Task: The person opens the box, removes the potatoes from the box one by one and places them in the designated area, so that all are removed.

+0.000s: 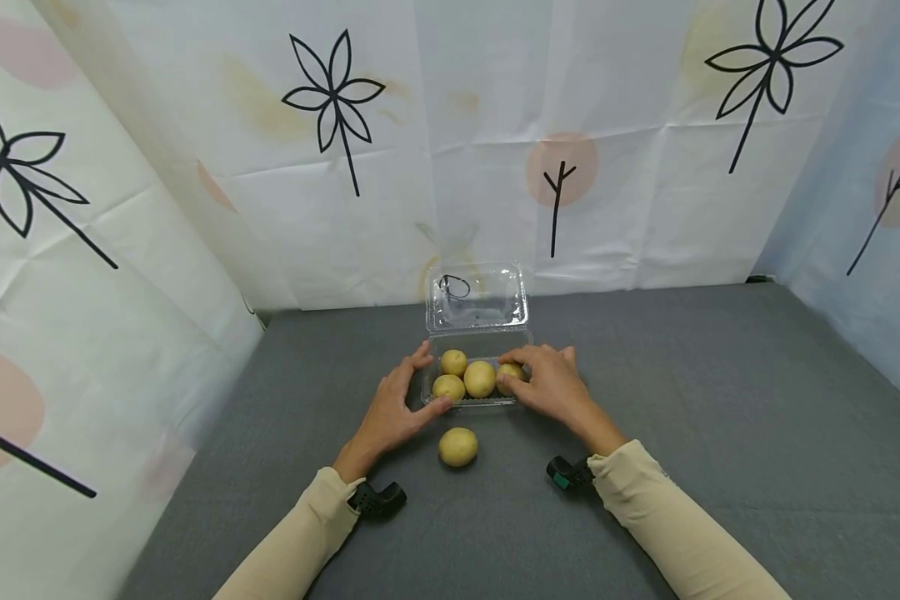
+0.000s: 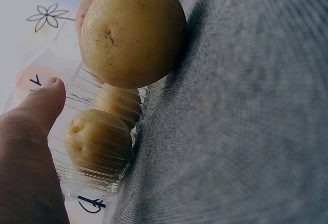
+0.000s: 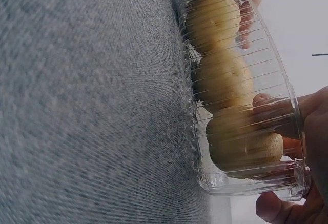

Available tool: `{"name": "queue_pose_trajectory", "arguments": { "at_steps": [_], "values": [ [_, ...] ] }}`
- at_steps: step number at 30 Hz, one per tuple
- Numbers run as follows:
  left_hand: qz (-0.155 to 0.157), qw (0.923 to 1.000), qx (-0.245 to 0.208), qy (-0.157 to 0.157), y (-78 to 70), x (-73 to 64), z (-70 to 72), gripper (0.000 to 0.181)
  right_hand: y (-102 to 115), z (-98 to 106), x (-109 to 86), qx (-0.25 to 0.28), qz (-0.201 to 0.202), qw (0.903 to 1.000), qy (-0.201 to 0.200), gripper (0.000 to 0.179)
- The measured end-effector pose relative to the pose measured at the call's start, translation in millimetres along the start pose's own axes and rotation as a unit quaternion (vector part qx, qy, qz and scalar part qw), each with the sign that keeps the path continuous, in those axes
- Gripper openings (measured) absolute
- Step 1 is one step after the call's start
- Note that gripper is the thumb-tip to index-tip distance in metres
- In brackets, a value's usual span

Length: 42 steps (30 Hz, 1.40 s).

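A hinged clear plastic container (image 1: 474,403) stands on the table with its lid (image 1: 487,308) raised at the back. Inside lie several yellow potatoes (image 1: 480,379). My right hand (image 1: 551,382) reaches over the right end, thumb and fingers pinching the rightmost potato (image 3: 246,149) within the walls. Spread along the left side is my left hand (image 1: 393,412), with its straight thumb (image 2: 43,106) at the front rim and its fingers beside the left wall. One loose potato (image 1: 458,447) sits on the table in front of the container, between my wrists.
The grey cloth-covered table (image 1: 682,400) extends on both sides of the container. White printed curtains (image 1: 465,167) hang behind the table and along its sides. Dark wrist cameras (image 1: 378,500) are strapped at both cuffs.
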<state>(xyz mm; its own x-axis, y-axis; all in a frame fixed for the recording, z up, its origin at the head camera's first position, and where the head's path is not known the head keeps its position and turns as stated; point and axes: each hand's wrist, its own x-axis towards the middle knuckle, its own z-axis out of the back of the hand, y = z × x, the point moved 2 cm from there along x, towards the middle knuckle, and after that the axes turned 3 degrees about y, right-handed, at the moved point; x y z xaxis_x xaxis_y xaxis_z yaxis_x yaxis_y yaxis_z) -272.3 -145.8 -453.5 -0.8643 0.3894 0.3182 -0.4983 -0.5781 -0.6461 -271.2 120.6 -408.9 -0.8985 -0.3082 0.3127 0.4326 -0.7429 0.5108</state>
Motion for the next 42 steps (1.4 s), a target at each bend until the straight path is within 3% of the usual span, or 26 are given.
{"name": "queue_pose_trajectory", "arguments": {
  "at_steps": [9,28,42],
  "values": [
    [-0.013,0.9999,0.002,-0.009,-1.1,2.6,1.7,0.084,-0.4,3.1,0.5,0.006,-0.019,0.9997,-0.017,0.029],
    [-0.008,1.0,-0.004,-0.003,-1.5,0.5,1.1,0.071,0.9,6.1,1.4,0.018,-0.037,0.9986,-0.034,0.035],
    [0.0,1.0,-0.004,0.0,-0.9,0.6,0.3,0.073,1.8,8.4,2.5,0.026,-0.014,0.9983,-0.05,0.035]
  ]
}}
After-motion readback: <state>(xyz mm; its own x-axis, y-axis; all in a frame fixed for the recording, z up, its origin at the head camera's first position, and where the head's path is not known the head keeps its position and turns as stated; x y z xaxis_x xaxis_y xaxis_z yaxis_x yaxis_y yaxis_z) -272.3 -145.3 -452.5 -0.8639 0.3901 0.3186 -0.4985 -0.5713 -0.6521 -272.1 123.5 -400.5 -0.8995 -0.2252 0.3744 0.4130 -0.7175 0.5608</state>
